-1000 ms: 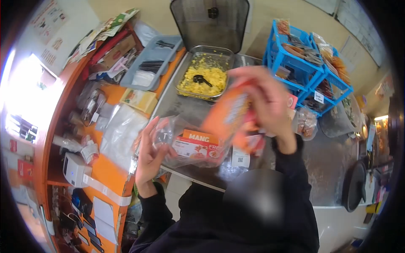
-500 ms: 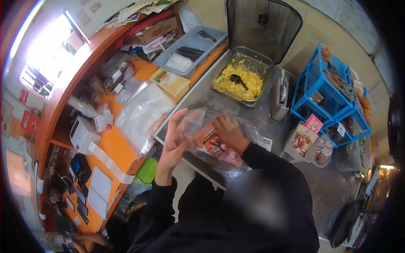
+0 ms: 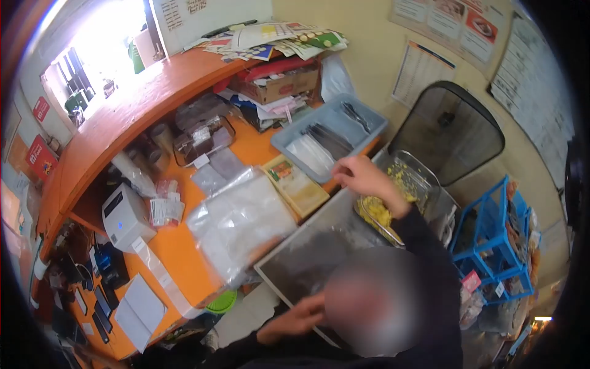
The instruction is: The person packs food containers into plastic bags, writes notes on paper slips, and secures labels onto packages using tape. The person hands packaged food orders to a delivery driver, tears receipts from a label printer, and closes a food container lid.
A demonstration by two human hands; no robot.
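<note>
My right hand (image 3: 370, 182) reaches over the counter with loosely bent fingers apart and nothing visible in them. It is just short of a blue-grey divided tray (image 3: 324, 114), which holds a clear plastic pack (image 3: 310, 154), dark slim packets (image 3: 330, 141) and more dark items. Right behind that wrist, a glass dish (image 3: 430, 174) of crumbled yellow food (image 3: 376, 211) is partly hidden by my forearm. My left hand (image 3: 298, 317) is low, near the metal counter's front edge; a blurred patch covers its fingertips and whatever they touch. Something pinkish shows faintly within the blur.
Clear plastic bags (image 3: 243, 215) lie stacked on the orange desk (image 3: 181, 261), beside a yellow flat box (image 3: 296, 184). A white label printer (image 3: 126, 212) stands left. A dark lid (image 3: 458, 132) leans against the wall. Blue baskets (image 3: 491, 246) stand right.
My right hand has left the clear bag with red-and-pink packets and moved up towards the tray. My left hand has dropped lower. The bag is no longer plainly visible; the view has turned left.
</note>
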